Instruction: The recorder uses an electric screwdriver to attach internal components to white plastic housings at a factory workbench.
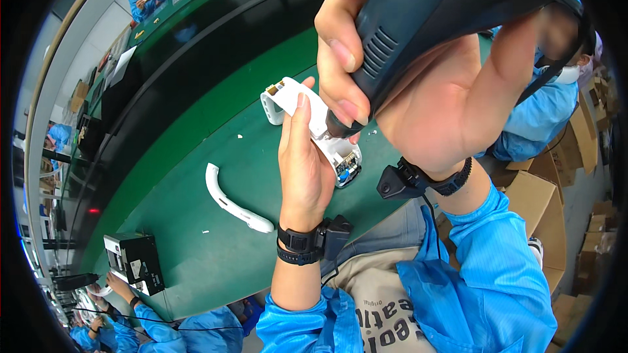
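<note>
My right hand [425,101] is wrapped round a black electric screwdriver [418,19] with a vented body, large and close in the view. Its tip end points down onto a white plastic housing [303,106]. That housing lies in my left hand [304,170], with the thumb along its side. A small circuit board [347,165] with a blue part shows at the housing's open lower end. To the left of my left hand, a curved white plastic cover [232,202] rests on the green table. The exact contact point of the tip is hard to make out.
The green table [190,222] carries a few small white scraps and a black-and-white box [134,261] at its left. A dark conveyor-like band [242,65] runs behind. Cardboard boxes [533,202] stand at right. Co-workers in blue sit at left, far and right.
</note>
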Available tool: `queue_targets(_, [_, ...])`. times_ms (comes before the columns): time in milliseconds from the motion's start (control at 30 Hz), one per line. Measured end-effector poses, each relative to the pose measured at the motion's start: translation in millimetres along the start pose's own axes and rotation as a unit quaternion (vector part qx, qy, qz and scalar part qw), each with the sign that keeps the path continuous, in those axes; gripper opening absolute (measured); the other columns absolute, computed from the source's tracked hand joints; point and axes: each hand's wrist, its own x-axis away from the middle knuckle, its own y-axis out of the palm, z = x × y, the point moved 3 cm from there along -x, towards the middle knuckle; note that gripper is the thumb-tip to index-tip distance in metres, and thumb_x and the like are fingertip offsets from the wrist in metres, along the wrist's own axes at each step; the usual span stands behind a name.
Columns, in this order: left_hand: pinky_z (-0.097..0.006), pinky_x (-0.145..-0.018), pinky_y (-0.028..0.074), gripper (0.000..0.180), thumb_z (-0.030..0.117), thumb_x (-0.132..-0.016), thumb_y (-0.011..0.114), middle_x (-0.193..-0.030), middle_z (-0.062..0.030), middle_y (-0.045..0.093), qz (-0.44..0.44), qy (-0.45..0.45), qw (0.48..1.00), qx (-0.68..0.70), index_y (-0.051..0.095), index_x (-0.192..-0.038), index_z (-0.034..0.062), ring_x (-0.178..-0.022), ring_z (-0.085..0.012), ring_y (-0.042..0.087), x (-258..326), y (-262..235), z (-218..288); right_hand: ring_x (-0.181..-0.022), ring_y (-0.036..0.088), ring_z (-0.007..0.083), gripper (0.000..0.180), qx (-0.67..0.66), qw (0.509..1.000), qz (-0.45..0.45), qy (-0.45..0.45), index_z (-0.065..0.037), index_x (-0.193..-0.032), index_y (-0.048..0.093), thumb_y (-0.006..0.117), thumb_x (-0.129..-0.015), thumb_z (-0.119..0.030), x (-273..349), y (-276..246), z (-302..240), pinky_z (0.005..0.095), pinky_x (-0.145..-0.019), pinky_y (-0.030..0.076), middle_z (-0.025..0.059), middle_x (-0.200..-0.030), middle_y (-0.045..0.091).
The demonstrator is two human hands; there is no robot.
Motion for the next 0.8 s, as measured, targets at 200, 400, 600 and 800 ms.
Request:
queue_targets(200, [-0.037, -0.079, 0.060, 0.046, 0.037, -0.115, 0.050, -0.118, -0.0096, 0.067, 0.043, -0.005, 0.999, -0.017, 0.049, -0.148, 0.0057, -0.100, -0.0186, 0.069, 0.0, 3.1, 0.8, -0.052, 0.056, 0.0179, 0.104, 0.005, 1.000, 0.013, 0.005, 0.001, -0.117, 0.052, 0.026, -0.091, -0.096, -5.5, -5.6, 8.0, 0.0310, -0.049, 0.049, 0.0135, -0.079, 0.056])
queue_targets(400, [-0.037, -0.078, 0.059, 0.044, 0.037, -0.115, 0.049, -0.118, -0.0096, 0.067, 0.034, 0.002, 0.999, -0.004, 0.050, -0.146, 0.0055, -0.097, -0.0180, 0.068, 0.3, 7.5, 1.0, -0.052, 0.056, 0.0184, 0.103, 0.008, 1.000, 0.025, 0.006, 0.001, -0.116, 0.052, 0.026, -0.092, -0.095, -4.4, -4.4, 12.8, 0.0311, -0.048, 0.049, 0.0137, -0.077, 0.056])
queue_targets(600, [-0.037, -0.077, 0.058, 0.042, 0.037, -0.115, 0.049, -0.114, -0.0102, 0.067, 0.062, 0.006, 0.998, -0.019, 0.052, -0.142, 0.0054, -0.092, -0.0186, 0.068, 0.9, 11.7, 3.7, -0.051, 0.056, 0.0189, 0.101, 0.009, 0.999, 0.035, 0.006, 0.001, -0.114, 0.053, 0.026, -0.092, -0.094, -2.7, -5.6, 13.5, 0.0312, -0.048, 0.048, 0.0139, -0.076, 0.056])
queue_targets(800, [-0.038, -0.075, 0.057, 0.033, 0.036, -0.115, 0.048, -0.098, -0.0091, 0.063, 0.059, 0.012, 0.998, 0.012, 0.054, -0.124, 0.0051, -0.078, -0.0211, 0.064, 1.4, 16.0, 3.5, -0.051, 0.056, 0.0194, 0.100, 0.014, 0.999, 0.042, 0.003, 0.001, -0.112, 0.053, 0.025, -0.093, -0.093, -1.3, -4.4, 11.6, 0.0313, -0.048, 0.048, 0.0141, -0.075, 0.056])
